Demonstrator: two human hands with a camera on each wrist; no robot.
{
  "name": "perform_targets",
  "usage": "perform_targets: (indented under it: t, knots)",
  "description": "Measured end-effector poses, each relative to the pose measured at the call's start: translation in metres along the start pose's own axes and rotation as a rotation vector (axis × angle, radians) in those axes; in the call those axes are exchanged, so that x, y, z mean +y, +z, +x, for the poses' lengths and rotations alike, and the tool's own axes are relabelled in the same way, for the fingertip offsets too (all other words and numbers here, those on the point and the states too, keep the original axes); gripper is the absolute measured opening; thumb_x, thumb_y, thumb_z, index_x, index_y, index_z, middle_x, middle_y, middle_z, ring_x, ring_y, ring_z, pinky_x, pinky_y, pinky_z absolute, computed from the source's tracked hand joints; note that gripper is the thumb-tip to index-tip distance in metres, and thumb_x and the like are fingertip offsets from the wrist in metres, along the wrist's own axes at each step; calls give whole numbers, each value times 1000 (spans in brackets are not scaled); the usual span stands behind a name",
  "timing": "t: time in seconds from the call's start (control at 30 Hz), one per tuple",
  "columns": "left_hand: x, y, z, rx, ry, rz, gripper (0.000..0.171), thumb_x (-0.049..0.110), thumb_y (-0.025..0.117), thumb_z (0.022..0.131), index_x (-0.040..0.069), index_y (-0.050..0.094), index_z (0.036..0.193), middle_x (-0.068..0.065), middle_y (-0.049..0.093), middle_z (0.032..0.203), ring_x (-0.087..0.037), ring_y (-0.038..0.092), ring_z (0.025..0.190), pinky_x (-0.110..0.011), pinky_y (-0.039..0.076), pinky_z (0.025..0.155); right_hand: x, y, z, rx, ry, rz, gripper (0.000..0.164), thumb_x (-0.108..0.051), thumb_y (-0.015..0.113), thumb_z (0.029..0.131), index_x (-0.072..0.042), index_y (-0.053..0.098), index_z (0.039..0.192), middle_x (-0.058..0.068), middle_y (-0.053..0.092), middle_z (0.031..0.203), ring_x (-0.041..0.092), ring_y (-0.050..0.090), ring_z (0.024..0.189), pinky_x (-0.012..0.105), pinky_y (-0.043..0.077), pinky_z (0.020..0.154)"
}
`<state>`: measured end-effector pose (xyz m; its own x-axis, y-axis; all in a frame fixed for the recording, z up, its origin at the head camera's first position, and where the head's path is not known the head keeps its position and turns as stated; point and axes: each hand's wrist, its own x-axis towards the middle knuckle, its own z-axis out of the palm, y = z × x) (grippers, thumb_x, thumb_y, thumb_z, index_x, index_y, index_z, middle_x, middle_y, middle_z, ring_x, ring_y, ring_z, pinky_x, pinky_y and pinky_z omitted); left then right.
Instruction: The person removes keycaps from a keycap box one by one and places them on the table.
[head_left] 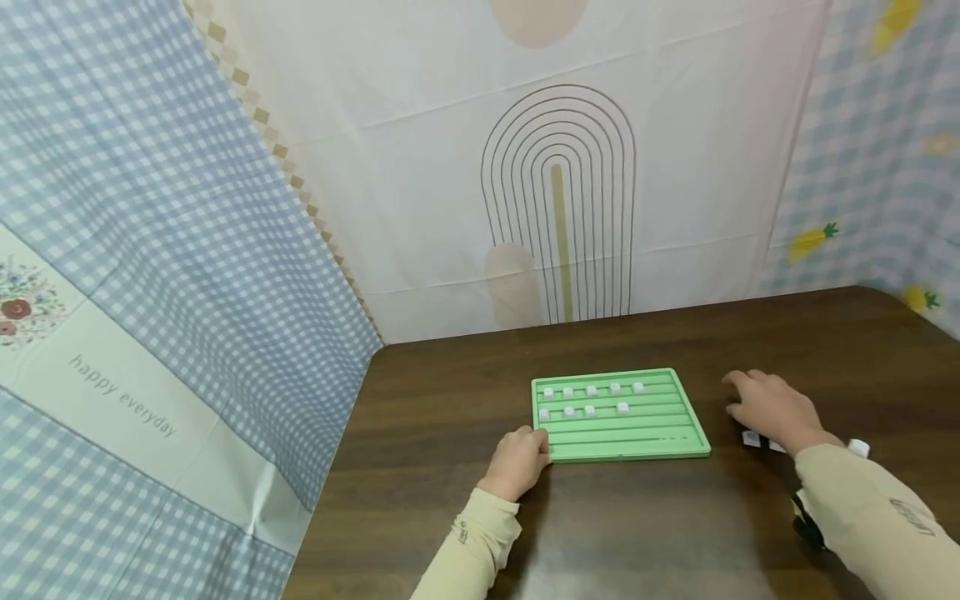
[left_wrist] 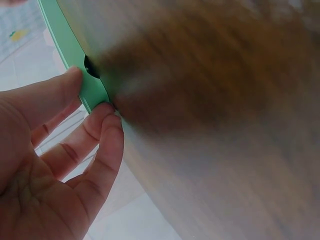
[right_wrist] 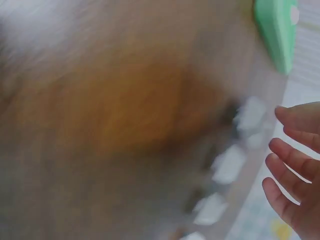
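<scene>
A light green ridged board (head_left: 615, 435) lies on the dark wooden table, with two rows of small white cubes (head_left: 592, 390) on its upper part. My left hand (head_left: 516, 463) holds the board's near left corner. In the left wrist view, the thumb and curled fingers (left_wrist: 102, 140) pinch that corner. To the right of the board, my right hand (head_left: 774, 410) hovers with parted, slightly bent fingers and nothing between them. Loose white pieces (head_left: 752, 438) lie just below it, partly hidden; they are blurred in the right wrist view.
Beside the right forearm stands another white piece (head_left: 858, 448). A dark object (head_left: 808, 527), partly covered by the right sleeve, lies nearer. Patterned cloths (head_left: 420, 167) hang behind the wooden table (head_left: 450, 375) and along its left side.
</scene>
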<state>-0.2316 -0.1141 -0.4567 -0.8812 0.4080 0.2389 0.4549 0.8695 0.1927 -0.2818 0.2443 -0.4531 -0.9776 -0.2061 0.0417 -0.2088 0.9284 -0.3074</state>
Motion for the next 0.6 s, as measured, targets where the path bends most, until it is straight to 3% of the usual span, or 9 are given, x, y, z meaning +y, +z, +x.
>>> perform_targets:
  t: [0.13, 0.3, 0.4, 0.6]
  knots:
    - [0, 1, -1, 17, 11, 1, 16, 14, 72, 76, 11, 57, 70, -3, 56, 66, -15, 52, 59, -22, 42, 52, -29, 3, 11, 57, -108, 10, 33, -12, 61, 83, 1, 58, 113, 29, 58, 110, 42, 55, 93, 52, 50, 63]
    - [-1, 2, -1, 22, 26, 3, 16, 15, 72, 76, 10, 58, 71, -3, 56, 67, -16, 53, 59, -23, 42, 52, -69, 25, 25, 60, -249, 30, 27, -14, 63, 83, -5, 63, 108, 21, 63, 110, 37, 57, 98, 52, 51, 72]
    - [-1, 3, 0, 24, 23, 5, 16, 15, 72, 75, 9, 58, 70, -4, 56, 67, -17, 53, 59, -24, 42, 52, -88, 38, 32, 61, -282, 7, 27, -17, 63, 83, -5, 63, 108, 18, 64, 108, 35, 58, 97, 51, 51, 75]
    - [-2, 4, 2, 23, 24, 17, 15, 15, 72, 75, 10, 58, 71, -3, 57, 67, -16, 54, 60, -24, 44, 53, -107, 50, 40, 88, -299, -60, 19, -12, 64, 83, -5, 64, 100, 12, 64, 95, 25, 60, 80, 41, 53, 64]
